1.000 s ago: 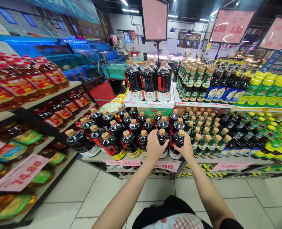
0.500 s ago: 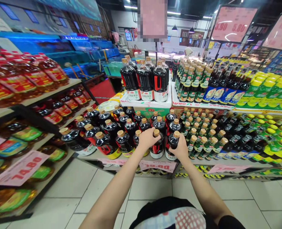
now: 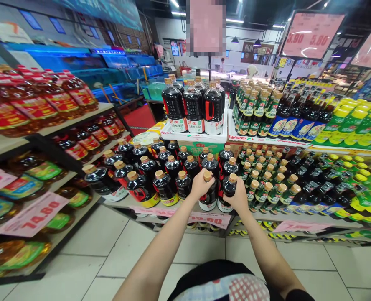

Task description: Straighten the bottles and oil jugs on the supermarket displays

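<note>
My left hand (image 3: 201, 184) is closed round the neck and upper part of a dark soy sauce bottle (image 3: 209, 198) with a tan cap and a white label. Just right of it, my right hand (image 3: 240, 197) grips the side of a second such soy sauce bottle (image 3: 228, 186), fingers partly hidden behind it. Both bottles stand upright at the front edge of the shelf (image 3: 185, 209). Behind and to the left are rows of similar dark bottles (image 3: 161, 186), some with yellow labels and red handles.
Slim green-labelled bottles (image 3: 265, 194) stand close to my right hand. Larger soy sauce bottles (image 3: 192, 106) top a raised white ledge behind. A rack of oil bottles (image 3: 60, 98) rises on the left. Pink price signs (image 3: 209, 219) hang along the shelf front; tiled floor (image 3: 204, 248) lies below.
The view has turned slightly left, so the scene sits a little further right. Less of the red handle shows on the left-hand bottle. Both hands stay on the same bottles.
</note>
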Demonstrator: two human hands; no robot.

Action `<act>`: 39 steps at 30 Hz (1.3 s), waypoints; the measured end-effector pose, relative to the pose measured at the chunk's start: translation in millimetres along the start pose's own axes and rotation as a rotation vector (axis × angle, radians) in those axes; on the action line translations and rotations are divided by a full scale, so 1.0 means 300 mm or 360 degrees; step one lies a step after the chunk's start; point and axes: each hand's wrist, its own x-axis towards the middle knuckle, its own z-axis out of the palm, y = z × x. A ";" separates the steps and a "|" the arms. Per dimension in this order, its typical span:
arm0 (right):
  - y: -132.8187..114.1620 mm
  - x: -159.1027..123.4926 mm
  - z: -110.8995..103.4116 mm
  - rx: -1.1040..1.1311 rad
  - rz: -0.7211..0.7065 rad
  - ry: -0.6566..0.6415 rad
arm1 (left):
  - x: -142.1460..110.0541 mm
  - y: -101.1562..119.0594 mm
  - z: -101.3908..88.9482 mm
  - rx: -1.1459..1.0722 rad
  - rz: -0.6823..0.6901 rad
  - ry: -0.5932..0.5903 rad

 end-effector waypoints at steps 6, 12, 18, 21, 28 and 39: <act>0.004 0.002 -0.005 0.0045 0.0018 -0.0053 | 0.096 -0.060 -0.051 -0.0477 0.0063 -0.0361; 0.006 0.006 -0.011 0.0076 0.0046 -0.0097 | 0.100 -0.054 -0.038 -0.0476 0.0048 -0.0361; 0.009 0.017 -0.023 0.0063 0.0096 -0.0172 | -0.004 0.014 0.059 0.0269 -0.0381 0.0567; 0.008 0.023 -0.030 0.0051 0.0110 -0.0205 | 0.011 -0.018 0.042 0.0170 -0.0253 0.0376; 0.015 0.018 -0.036 0.0024 0.0147 -0.0242 | 0.056 -0.099 0.004 -0.0283 0.0009 0.0106; 0.042 0.013 -0.046 -0.0013 0.0018 -0.0287 | 0.036 -0.073 0.053 -0.0229 -0.0067 0.0235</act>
